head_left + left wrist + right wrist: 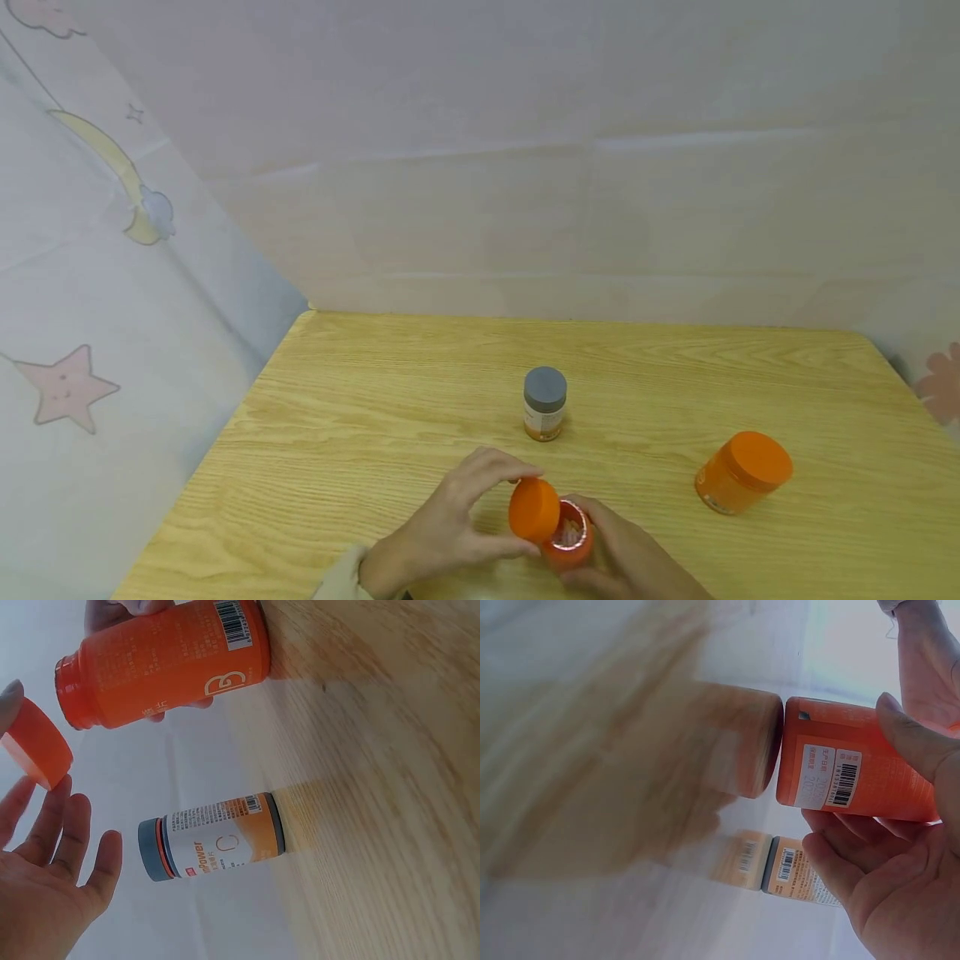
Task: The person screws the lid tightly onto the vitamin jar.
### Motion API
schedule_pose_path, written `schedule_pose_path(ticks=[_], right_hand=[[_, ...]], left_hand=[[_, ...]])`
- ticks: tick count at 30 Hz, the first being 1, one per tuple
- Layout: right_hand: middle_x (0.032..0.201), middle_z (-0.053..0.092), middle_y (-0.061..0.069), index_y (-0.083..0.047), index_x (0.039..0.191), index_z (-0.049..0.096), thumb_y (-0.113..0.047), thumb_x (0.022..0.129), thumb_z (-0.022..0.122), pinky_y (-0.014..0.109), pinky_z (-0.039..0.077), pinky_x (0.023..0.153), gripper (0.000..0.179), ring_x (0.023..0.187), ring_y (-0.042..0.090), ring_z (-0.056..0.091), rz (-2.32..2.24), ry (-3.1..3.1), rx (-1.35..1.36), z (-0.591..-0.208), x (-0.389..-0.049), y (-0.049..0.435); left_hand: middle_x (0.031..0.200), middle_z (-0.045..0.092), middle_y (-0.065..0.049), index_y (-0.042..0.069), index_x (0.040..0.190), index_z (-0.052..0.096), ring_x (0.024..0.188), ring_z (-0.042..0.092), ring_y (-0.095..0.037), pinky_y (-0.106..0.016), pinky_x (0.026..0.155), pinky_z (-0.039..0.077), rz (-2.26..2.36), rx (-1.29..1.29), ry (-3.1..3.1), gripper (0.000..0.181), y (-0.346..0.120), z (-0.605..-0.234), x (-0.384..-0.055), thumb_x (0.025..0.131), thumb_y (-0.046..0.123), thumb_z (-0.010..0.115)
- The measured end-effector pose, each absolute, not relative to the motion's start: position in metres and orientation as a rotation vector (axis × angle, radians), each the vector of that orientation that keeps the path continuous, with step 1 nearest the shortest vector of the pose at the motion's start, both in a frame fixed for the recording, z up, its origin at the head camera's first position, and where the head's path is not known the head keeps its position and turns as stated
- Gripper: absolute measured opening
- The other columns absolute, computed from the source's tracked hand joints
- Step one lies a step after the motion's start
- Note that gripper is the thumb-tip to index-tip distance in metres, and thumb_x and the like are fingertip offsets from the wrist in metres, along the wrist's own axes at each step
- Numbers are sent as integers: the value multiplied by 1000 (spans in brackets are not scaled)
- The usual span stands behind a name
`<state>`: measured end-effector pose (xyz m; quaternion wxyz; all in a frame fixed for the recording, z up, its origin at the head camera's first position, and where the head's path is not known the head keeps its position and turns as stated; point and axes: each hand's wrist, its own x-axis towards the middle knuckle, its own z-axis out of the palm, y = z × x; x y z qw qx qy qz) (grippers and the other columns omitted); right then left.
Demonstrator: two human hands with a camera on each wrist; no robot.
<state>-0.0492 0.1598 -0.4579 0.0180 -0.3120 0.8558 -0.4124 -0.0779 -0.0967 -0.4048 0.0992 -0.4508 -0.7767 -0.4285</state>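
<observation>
Between thumb and fingers my left hand [450,508] pinches an orange screw cap [534,510], tilted beside the mouth of an orange-red pill bottle [567,546]. My right hand [630,554] grips that bottle round its body. The bottle is uncapped, and small pale tablets show inside its shiny rim in the head view. In the left wrist view the cap [41,742] is apart from the bottle's threaded neck [75,690]. A printed barcode label [829,778] faces the right wrist camera.
Beyond the hands a smaller bottle with a grey cap [545,402] stands upright on the wooden table [360,392]. To the right is an orange jar with an orange lid [742,472]. A pale cloth [465,225] hangs behind the table.
</observation>
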Motion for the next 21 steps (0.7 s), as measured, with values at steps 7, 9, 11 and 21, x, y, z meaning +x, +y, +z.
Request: schedule_pose_path(ticks=[7,9,11,21], right_hand=[[123,65,-7,-18,136,51,-43,86,74,28,55,87,60,107,3,62,-1241,2706,-991,-457,-49,158],[123,65,-7,-19,135,51,-44,86,74,29,55,87,60,108,3,62,-1231,2709,-988,-457,-48,157],[122,65,-7,-18,135,52,-45,86,74,29,55,87,60,109,4,62,-1220,2717,-993,-457,-48,157],[121,65,0,-13,136,50,-43,84,76,31,56,85,65,108,5,62,-1170,2743,-1060,-461,-49,158]], left_hand=[[122,64,1,13,128,57,110,56,-11,-25,96,50,-1239,-1335,-2314,64,-94,-405,-78,73,24,89],[122,65,2,13,128,58,112,57,-11,-26,97,50,-1218,-1335,-2323,63,-93,-406,-78,73,25,88],[123,65,1,13,128,59,112,57,-11,-27,98,49,-1193,-1336,-2331,63,-93,-406,-77,74,25,88],[122,63,0,12,129,61,114,55,-12,-27,98,49,-1218,-1371,-2324,61,-92,-410,-76,75,23,87]])
